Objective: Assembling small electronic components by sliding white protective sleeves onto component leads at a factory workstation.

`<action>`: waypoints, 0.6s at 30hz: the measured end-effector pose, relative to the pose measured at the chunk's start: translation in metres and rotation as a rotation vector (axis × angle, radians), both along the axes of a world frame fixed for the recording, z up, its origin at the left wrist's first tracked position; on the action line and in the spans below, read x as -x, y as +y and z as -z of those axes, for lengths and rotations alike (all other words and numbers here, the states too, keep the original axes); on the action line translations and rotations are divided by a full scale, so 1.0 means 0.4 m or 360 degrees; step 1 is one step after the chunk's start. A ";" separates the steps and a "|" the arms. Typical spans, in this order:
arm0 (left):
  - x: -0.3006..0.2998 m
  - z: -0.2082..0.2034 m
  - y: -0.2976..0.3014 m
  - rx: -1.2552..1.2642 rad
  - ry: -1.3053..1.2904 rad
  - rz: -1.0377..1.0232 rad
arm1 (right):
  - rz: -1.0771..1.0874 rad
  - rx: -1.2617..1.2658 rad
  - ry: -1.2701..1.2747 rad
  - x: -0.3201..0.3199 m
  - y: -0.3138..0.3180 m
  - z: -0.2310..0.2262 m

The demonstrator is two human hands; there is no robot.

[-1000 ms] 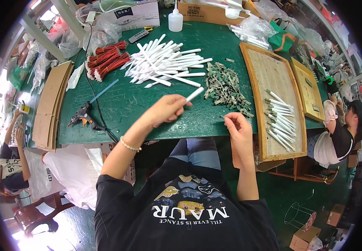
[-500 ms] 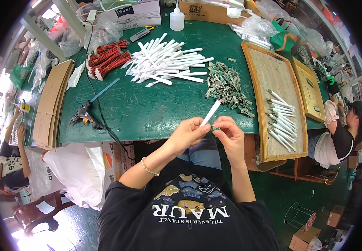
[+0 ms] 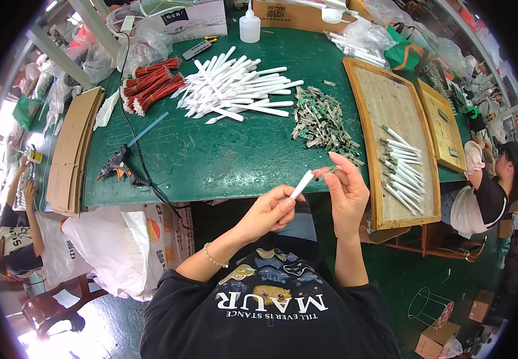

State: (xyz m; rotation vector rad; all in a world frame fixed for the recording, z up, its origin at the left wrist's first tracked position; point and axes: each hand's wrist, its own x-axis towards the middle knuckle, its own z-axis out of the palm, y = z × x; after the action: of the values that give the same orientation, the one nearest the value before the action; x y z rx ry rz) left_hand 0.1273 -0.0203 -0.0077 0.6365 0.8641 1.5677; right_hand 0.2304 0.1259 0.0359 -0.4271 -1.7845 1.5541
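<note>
My left hand [image 3: 267,213] is closed around a slim white plastic tube [image 3: 303,185], tilted up to the right. Between thumb and forefinger of my right hand [image 3: 350,192] is a small green circuit board [image 3: 331,170], partly hidden by the fingers. Something thin and reddish, seemingly wire, spans from the tube's open end to the board. Beyond my hands lies a heap of small circuit boards [image 3: 325,119]. Left of it is a pile of white tubes [image 3: 235,87] with pointed tips, beside bundles of red wires [image 3: 151,87].
On the right, a wood-framed tray [image 3: 371,143] holds several white tubes with board ends; a yellowish tray [image 3: 444,134] adjoins it. A glue gun [image 3: 121,166] with a black cable lies left, near stacked cardboard [image 3: 73,152]. A white bottle [image 3: 249,27] stands behind. People sit at both sides.
My right hand has moved right and up, away from the left, with the circuit board. The tube in my left hand has shifted lower, and its upper end now points toward the board.
</note>
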 end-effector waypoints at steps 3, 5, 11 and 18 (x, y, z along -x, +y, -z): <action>-0.003 0.000 -0.004 0.0026 0.0055 -0.0013 | 0.0082 -0.0417 -0.0059 0.005 0.006 0.003; -0.003 0.003 -0.005 0.0082 0.0119 -0.0055 | 0.0094 -0.0497 -0.0064 0.004 0.000 -0.013; 0.010 0.002 -0.012 0.0173 0.0458 0.0085 | 0.0036 -0.0522 -0.0072 0.005 0.003 -0.022; 0.009 -0.034 -0.005 0.0160 0.0467 0.0007 | -0.0173 -0.0390 -0.0176 0.008 -0.013 -0.021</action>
State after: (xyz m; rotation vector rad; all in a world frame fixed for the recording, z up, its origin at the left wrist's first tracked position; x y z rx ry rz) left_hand 0.1235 -0.0222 0.0059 0.8068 1.1515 1.4371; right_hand 0.2271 0.1207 0.0442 -0.3064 -2.0844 1.3827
